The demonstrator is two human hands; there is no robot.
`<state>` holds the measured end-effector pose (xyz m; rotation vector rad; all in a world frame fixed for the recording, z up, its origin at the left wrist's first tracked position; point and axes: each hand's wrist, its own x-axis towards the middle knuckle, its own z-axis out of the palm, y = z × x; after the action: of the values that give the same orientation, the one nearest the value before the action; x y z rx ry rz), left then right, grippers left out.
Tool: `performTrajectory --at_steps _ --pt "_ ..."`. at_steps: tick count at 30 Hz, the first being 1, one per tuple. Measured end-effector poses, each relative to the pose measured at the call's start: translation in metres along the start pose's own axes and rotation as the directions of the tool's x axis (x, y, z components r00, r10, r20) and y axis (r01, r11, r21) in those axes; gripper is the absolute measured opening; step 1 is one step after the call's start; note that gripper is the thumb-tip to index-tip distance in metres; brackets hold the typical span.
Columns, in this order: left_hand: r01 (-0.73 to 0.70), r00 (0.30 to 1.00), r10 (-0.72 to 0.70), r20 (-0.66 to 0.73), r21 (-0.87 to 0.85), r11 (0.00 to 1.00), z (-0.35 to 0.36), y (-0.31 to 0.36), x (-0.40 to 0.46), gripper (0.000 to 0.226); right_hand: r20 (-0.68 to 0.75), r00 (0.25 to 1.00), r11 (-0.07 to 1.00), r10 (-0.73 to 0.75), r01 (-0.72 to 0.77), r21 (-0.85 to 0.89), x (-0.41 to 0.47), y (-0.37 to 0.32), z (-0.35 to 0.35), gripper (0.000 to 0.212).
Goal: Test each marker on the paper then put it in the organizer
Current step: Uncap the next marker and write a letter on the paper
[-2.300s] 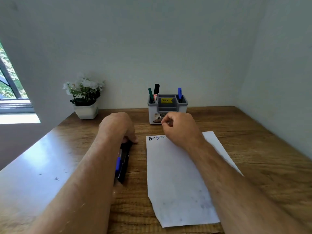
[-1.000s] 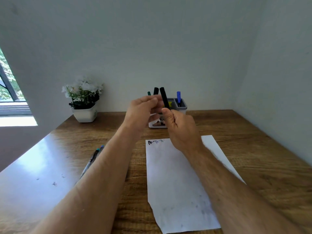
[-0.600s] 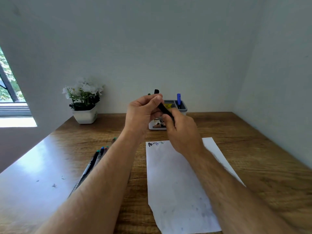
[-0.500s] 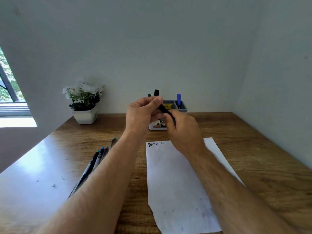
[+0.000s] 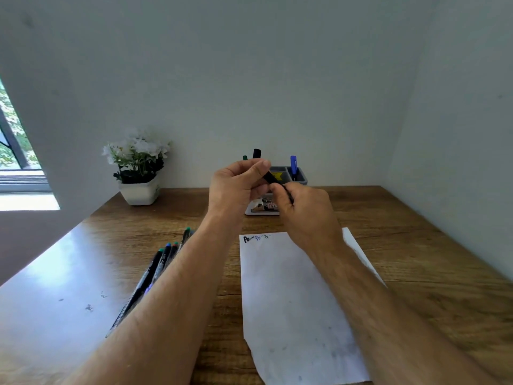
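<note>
Both hands hold one black marker [image 5: 271, 179] in the air in front of the grey organizer [image 5: 300, 176]. My left hand [image 5: 237, 184] pinches its upper end, the cap end, and my right hand [image 5: 302, 209] grips the barrel lower down. The marker slants down to the right. A white sheet of paper [image 5: 291, 301] lies below on the desk, with three small scribbles [image 5: 255, 238] at its top left corner. Green [image 5: 244, 157], black [image 5: 256, 153] and blue [image 5: 293, 163] markers stand in the organizer. Several loose markers [image 5: 163, 259] lie left of my left forearm.
A white pot with white flowers [image 5: 138, 168] stands at the back left of the wooden desk [image 5: 416, 259]. Walls close the desk at the back and on the right. A window is at the far left.
My left hand left the loose markers and rose with a black marker to meet my right hand in front of the organizer. The marker tilted from nearly upright to slanting.
</note>
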<state>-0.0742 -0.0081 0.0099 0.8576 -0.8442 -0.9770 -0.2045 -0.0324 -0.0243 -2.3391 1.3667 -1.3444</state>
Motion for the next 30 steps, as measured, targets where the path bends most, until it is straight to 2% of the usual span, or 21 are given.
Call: performTrajectory --at_steps 6,8,12,16,19,22,26,28,30 --pt "-0.096 0.995 0.096 0.012 -0.033 0.995 -0.003 0.003 0.001 0.007 -0.075 0.997 1.0 0.016 -0.015 0.015 -0.003 -0.004 0.0 0.047" --pt "-0.119 0.993 0.118 -0.015 -0.11 0.987 -0.003 0.004 0.003 0.004 -0.125 0.992 0.998 0.011 -0.004 0.056 -0.004 -0.001 0.001 0.046" --pt "-0.053 0.999 0.047 -0.025 -0.37 0.928 -0.008 0.006 0.007 0.004 -0.249 0.967 0.968 0.057 0.008 0.252 -0.002 0.002 0.001 0.033" --pt "0.04 0.999 -0.024 0.04 -0.468 0.883 -0.011 0.004 0.004 0.01 -0.279 0.959 0.927 0.043 0.066 0.37 -0.002 0.0 0.002 0.028" --pt "0.053 0.998 -0.039 0.039 -0.466 0.883 -0.012 0.001 0.004 0.018 -0.235 0.966 0.881 0.106 0.018 0.473 -0.002 -0.002 0.002 0.03" --pt "0.068 0.997 -0.053 0.048 -0.42 0.905 -0.012 0.001 0.005 0.024 -0.197 0.963 0.805 0.182 -0.031 0.592 -0.001 -0.002 0.0 0.019" --pt "0.095 0.995 -0.076 0.069 -0.34 0.935 -0.009 -0.002 0.004 0.03 -0.12 0.96 0.648 0.252 -0.075 0.758 0.0 0.003 -0.003 0.033" --pt "0.123 0.992 -0.11 0.058 -0.322 0.939 -0.008 -0.003 0.003 0.027 -0.081 0.947 0.6 0.311 -0.13 0.789 0.002 0.003 -0.004 0.029" --pt "0.165 0.986 -0.159 0.044 -0.267 0.95 -0.007 -0.005 0.003 0.024 -0.059 0.926 0.602 0.372 -0.193 0.775 0.004 0.004 -0.003 0.02"
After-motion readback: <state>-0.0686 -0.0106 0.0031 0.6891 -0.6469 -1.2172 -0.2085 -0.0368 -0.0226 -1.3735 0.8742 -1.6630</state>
